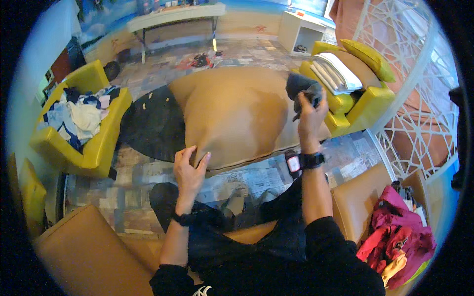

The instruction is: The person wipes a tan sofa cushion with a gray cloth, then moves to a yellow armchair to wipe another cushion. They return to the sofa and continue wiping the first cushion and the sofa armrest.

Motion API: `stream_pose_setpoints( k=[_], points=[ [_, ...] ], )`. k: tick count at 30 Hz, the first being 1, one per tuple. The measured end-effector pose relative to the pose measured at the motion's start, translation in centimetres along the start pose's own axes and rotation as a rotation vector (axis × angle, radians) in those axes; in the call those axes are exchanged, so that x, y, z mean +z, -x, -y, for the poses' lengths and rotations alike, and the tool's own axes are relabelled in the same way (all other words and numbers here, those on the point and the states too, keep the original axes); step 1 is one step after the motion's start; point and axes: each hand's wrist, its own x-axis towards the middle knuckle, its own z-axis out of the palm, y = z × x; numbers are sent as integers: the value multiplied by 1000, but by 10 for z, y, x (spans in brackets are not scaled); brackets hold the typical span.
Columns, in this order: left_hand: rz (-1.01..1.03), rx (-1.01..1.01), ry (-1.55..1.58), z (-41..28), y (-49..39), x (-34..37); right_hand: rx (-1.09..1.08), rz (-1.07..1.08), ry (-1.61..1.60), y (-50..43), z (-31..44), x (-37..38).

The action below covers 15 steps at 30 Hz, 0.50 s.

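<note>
My right hand [311,114] is raised over the right end of a tan leather-like ottoman [222,118], gripping a crumpled dark grey cloth [301,87]. What kind of garment the cloth is cannot be made out. At the ottoman's near left corner, my left hand [189,166] has its thumb and fingers apart with nothing between them. Its fingertips overlap the corner in view; whether they touch it is unclear. A darker brown patch [268,114] marks the ottoman's top.
Clothes [81,114] are heaped on a yellow armchair [98,148] at left. Folded towels [337,72] rest on another yellow armchair [370,105]. Magenta and red clothes [400,233] lie at lower right. Small pale pieces dot a black round surface [152,125]. A white lattice screen [411,103] borders the right.
</note>
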Motion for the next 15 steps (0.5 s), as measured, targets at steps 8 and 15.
stream_pose_setpoints(
  k=[8,15],
  points=[
    [139,-62,-3,3,-16,-22,-505,718,510,123,30,112],
    [81,-16,-49,-1,-55,-6,-477,747,609,84,9,129]
  ],
)
